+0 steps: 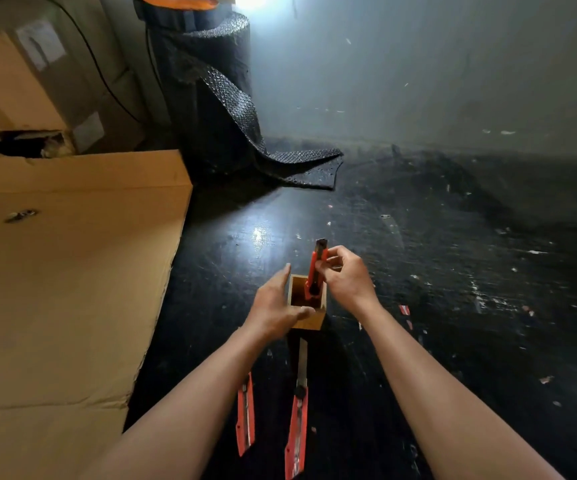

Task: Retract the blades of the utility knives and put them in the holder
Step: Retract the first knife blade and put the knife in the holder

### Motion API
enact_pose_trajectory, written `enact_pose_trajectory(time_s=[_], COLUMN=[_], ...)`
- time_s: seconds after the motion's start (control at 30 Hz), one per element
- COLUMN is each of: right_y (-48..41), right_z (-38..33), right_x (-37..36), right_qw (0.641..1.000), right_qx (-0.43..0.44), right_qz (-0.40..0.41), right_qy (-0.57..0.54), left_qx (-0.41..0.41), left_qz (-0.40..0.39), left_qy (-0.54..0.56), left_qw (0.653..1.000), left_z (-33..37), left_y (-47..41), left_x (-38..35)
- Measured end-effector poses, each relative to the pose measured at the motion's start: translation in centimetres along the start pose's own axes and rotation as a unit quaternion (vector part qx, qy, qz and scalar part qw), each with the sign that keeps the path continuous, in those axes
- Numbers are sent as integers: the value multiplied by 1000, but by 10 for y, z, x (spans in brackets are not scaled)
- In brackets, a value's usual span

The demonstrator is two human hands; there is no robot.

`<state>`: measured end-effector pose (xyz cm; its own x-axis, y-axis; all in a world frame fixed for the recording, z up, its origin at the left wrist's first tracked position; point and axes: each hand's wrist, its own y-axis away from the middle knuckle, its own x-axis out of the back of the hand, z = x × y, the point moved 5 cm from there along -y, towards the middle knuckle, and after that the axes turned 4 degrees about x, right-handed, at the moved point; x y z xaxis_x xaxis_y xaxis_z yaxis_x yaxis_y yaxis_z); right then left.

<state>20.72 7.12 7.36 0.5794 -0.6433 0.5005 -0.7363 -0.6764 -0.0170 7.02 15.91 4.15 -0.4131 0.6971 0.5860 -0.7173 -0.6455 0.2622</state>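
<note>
Red knife going into the wooden holder, two more waiting on the bench.

My right hand [344, 277] pinches a red utility knife [315, 268] upright, its lower end inside the wooden holder [309, 320]; my left hand [276, 306] cups the holder's side, fingers loosely spread. Two red knives [245, 414] [297, 427] lie nearer me, one with its blade out. I can read no labels.

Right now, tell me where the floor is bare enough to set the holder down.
Bare floor lies right of the right hand, littered only with scraps. Crowded: two knives lie near the holder; cardboard fills the left.
</note>
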Motion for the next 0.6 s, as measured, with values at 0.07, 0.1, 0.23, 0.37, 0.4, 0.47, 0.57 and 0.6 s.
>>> enact_pose_trajectory(time_s=[0.07,0.1,0.23,0.37,0.4,0.47,0.57,0.6], right_y=[-4,-5,-9,-13,-13,-14,-15,-15], right_z=[12,17,31,39,39,39,37,36], right_x=[-7,-10,-19,-23,-23,-22,-21,-21], right_qw=[1000,999,996,993,993,993,991,991], right_qx=[-13,-17,-32,-37,-36,-30,-18,-16], right_qz=[-14,-21,-41,-46,-43,-41,-42,-41], right_qy=[25,35,71,98,101,107,125,127], left_qx=[11,19,43,44,46,47,43,40], left_qz=[-11,-13,-24,-37,-36,-31,-29,-31], left_qy=[1,7,29,40,42,49,63,67], left_qw=[1000,1000,998,998,997,997,997,996], left_z=[-5,-7,-18,-31,-33,-35,-36,-36], left_y=[-6,-9,-16,-22,-22,-23,-24,-25], left_x=[-8,-10,-16,-25,-27,-29,-31,-31])
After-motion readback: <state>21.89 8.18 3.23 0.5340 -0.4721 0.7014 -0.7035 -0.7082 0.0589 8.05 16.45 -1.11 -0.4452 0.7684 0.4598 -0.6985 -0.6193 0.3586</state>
